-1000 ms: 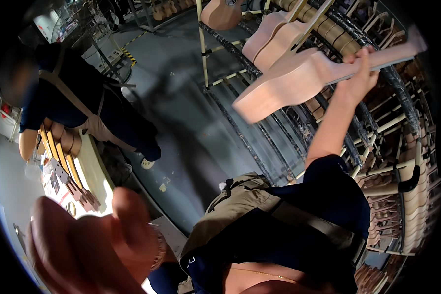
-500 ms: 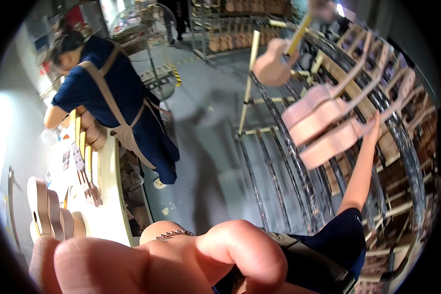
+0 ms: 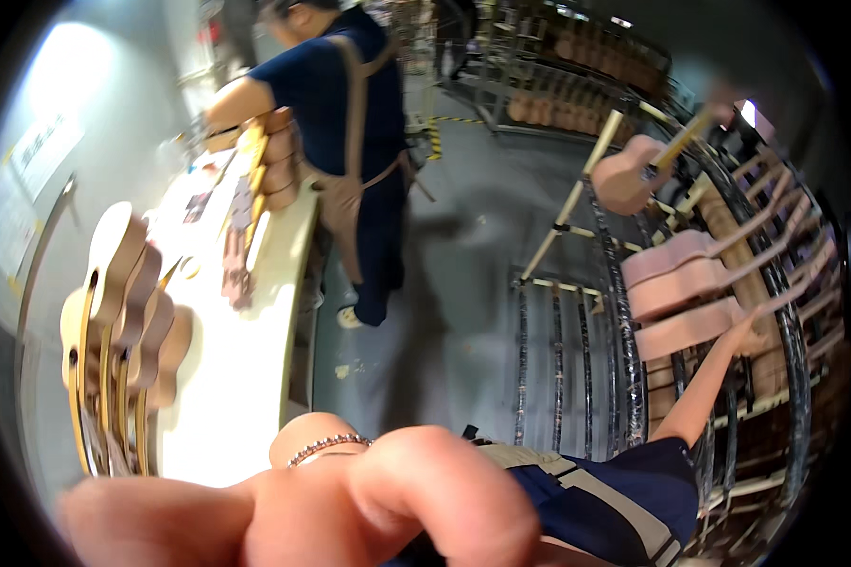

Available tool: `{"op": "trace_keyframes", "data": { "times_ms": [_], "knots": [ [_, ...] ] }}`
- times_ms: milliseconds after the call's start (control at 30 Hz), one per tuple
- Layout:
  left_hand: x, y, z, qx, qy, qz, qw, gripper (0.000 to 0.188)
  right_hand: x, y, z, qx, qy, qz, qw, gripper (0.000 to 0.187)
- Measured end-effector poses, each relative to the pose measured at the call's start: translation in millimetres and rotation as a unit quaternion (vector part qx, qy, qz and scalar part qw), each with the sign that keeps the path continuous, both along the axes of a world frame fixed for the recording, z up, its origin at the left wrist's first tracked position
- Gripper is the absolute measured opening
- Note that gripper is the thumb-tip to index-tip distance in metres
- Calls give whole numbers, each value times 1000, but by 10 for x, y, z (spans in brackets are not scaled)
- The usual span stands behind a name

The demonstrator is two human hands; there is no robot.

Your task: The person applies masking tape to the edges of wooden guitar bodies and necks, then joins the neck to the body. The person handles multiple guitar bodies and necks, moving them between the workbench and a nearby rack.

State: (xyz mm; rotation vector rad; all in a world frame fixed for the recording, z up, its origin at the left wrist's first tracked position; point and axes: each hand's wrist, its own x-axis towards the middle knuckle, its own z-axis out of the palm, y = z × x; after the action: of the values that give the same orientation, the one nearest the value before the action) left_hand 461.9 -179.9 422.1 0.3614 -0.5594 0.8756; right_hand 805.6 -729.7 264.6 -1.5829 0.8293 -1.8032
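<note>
My left hand [image 3: 303,510] looms large and close at the lower edge, a beaded bracelet on its wrist. Its fingers bend toward the lower rim, where their tips are out of sight, so what they hold, if anything, is hidden. My right arm stretches out to the rack on the right. There my right hand [image 3: 749,337] is closed around the neck of the nearest unfinished wooden ukulele [image 3: 686,328], by the heel. Two more pale ukuleles [image 3: 676,288] lie beside it across the rack's black-wrapped bars [image 3: 631,369].
A ukulele with a yellow-faced neck [image 3: 626,180] rests farther back on the rack. At left, several ukulele bodies [image 3: 113,265] stand at the near end of a pale workbench [image 3: 265,369]. Beyond, a co-worker [image 3: 350,142] in a beige apron leans over the bench. Stocked racks [image 3: 558,104] stand behind.
The view has swung left, so the bench and rack appear farther right. The left hand has shifted slightly near the lower edge. My right hand stays at the nearest ukulele's neck.
</note>
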Motion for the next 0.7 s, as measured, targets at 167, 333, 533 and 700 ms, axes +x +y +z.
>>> {"op": "trace_keyframes", "data": {
  "times_ms": [167, 333, 533, 700],
  "knots": [
    [-782, 723, -242, 73, -6, 233, 970, 37, -238, 2171, -791, -125, -42, 224, 966, 59],
    [-1295, 2269, -1242, 208, 274, 449, 825, 41, -853, 4057, -2473, -22, 158, 612, 775, 36],
    [-2507, 4447, -2132, 382, 590, 674, 227, 33, -2807, 6007, -2842, -3, 347, 858, 380, 27],
    [-2810, 5922, -2393, 392, 690, 569, 214, 48, -3496, 6777, -2495, -136, 343, 894, 254, 12]
  ]
}}
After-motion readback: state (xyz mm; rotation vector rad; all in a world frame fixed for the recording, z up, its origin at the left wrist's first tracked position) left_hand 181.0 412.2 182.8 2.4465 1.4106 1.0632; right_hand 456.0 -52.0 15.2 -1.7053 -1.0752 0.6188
